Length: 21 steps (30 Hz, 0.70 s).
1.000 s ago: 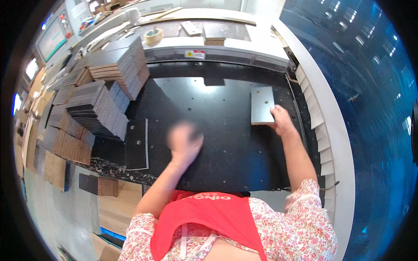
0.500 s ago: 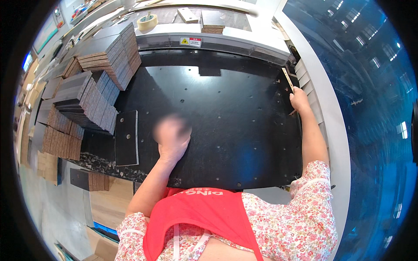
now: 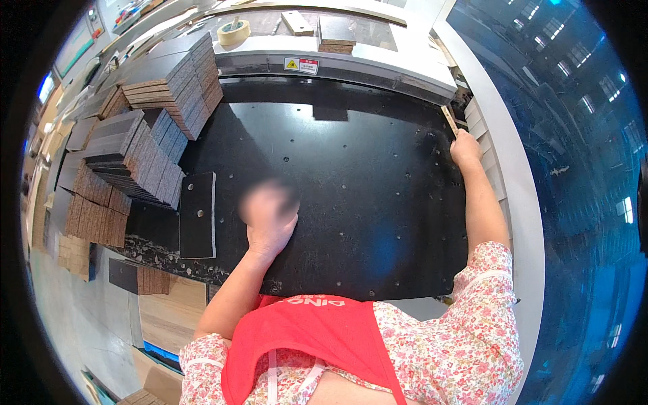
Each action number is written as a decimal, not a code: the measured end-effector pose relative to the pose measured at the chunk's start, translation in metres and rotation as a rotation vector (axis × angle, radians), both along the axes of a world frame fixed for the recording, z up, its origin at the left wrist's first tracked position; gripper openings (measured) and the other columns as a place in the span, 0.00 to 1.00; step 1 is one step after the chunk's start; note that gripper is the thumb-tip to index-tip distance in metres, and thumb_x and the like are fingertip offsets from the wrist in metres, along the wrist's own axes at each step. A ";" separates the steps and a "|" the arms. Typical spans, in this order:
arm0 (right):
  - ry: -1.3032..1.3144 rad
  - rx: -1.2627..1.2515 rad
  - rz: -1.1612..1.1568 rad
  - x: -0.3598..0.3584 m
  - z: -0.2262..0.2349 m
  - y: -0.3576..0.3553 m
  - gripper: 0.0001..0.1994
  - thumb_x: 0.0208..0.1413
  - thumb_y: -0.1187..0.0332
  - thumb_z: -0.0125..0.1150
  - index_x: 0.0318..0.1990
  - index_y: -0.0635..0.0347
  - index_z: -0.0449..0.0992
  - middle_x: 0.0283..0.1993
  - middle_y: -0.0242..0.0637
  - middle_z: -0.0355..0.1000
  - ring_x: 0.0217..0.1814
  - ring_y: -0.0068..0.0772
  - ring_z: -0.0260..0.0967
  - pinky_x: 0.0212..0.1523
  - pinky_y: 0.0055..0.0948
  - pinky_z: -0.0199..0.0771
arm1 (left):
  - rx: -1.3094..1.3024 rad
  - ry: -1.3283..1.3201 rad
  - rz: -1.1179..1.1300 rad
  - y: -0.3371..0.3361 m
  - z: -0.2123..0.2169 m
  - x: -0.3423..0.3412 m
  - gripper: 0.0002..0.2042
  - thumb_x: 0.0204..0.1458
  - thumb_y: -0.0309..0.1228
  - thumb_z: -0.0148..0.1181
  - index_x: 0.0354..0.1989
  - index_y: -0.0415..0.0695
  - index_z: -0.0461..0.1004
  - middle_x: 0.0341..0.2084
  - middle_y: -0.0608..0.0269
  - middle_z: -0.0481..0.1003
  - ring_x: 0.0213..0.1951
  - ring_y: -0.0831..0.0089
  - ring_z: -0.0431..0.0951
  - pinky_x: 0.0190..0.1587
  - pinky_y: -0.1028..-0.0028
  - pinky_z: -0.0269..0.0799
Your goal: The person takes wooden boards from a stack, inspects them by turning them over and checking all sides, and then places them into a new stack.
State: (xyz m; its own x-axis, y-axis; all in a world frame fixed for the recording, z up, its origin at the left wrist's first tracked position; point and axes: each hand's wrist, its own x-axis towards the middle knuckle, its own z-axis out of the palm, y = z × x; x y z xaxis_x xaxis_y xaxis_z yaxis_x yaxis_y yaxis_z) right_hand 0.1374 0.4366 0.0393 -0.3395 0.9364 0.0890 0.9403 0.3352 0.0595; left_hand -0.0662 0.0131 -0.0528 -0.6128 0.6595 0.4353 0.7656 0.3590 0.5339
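Note:
My right hand (image 3: 466, 148) is closed round a narrow pale strip (image 3: 449, 117) at the right edge of the black table (image 3: 324, 223). One end of the strip sticks out past the fingers toward the far right corner. My left hand (image 3: 270, 212) is over the left middle of the table. A blur hides its fingers, so I cannot make out their pose or anything in them. To its left lies a black panel (image 3: 198, 216) with pale edges and two round spots on its face.
Stacks of dark-faced boards (image 3: 165, 88) with brown edges crowd the left side. Along the back runs a white machine beam (image 3: 270, 50) with a warning label, bearing a tape roll (image 3: 233, 32) and small boards (image 3: 335, 32). A white rail (image 3: 523, 182) borders the right.
The view has shifted slightly. My right hand still grips the strip near the table's right edge, and my left hand has stayed over the same spot.

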 end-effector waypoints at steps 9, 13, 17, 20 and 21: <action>-0.240 0.137 0.029 0.009 -0.026 -0.004 0.10 0.64 0.67 0.49 0.48 0.55 0.75 0.52 0.38 0.77 0.60 0.41 0.71 0.52 0.45 0.77 | -0.052 0.080 0.009 0.003 0.003 0.002 0.15 0.46 0.32 0.68 0.43 0.43 0.78 0.51 0.57 0.72 0.58 0.55 0.67 0.62 0.57 0.59; -0.203 0.118 0.020 0.017 -0.030 0.004 0.11 0.60 0.69 0.56 0.49 0.56 0.73 0.52 0.39 0.76 0.59 0.43 0.71 0.51 0.43 0.79 | -0.054 0.070 0.010 0.002 0.005 0.002 0.15 0.46 0.33 0.68 0.43 0.44 0.78 0.51 0.57 0.72 0.58 0.55 0.67 0.62 0.57 0.59; -0.193 0.101 0.029 0.025 -0.033 0.010 0.10 0.58 0.69 0.57 0.47 0.55 0.75 0.51 0.40 0.77 0.58 0.44 0.71 0.52 0.43 0.78 | -0.057 0.076 0.011 0.002 0.003 0.001 0.15 0.46 0.33 0.68 0.43 0.44 0.77 0.51 0.57 0.72 0.58 0.54 0.67 0.62 0.56 0.59; -0.049 0.156 0.063 0.028 -0.025 0.015 0.10 0.58 0.67 0.57 0.46 0.55 0.75 0.46 0.44 0.78 0.52 0.48 0.74 0.50 0.46 0.77 | -0.066 0.078 0.011 0.001 0.003 0.002 0.15 0.46 0.33 0.68 0.43 0.44 0.77 0.51 0.57 0.72 0.57 0.54 0.67 0.62 0.56 0.59; 0.063 0.223 0.069 0.030 -0.022 0.017 0.10 0.58 0.67 0.57 0.46 0.56 0.74 0.44 0.47 0.78 0.50 0.51 0.74 0.49 0.47 0.76 | -0.070 0.078 0.011 0.001 0.004 0.002 0.15 0.46 0.33 0.68 0.43 0.44 0.77 0.51 0.57 0.72 0.57 0.55 0.67 0.62 0.56 0.59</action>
State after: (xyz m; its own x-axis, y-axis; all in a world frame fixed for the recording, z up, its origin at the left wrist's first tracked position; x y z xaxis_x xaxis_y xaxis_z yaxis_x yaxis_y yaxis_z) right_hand 0.1671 0.4536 0.0169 -0.3889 0.8662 0.3139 0.9199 0.3837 0.0808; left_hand -0.0647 0.0136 -0.0490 -0.5863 0.6836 0.4347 0.7996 0.4020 0.4462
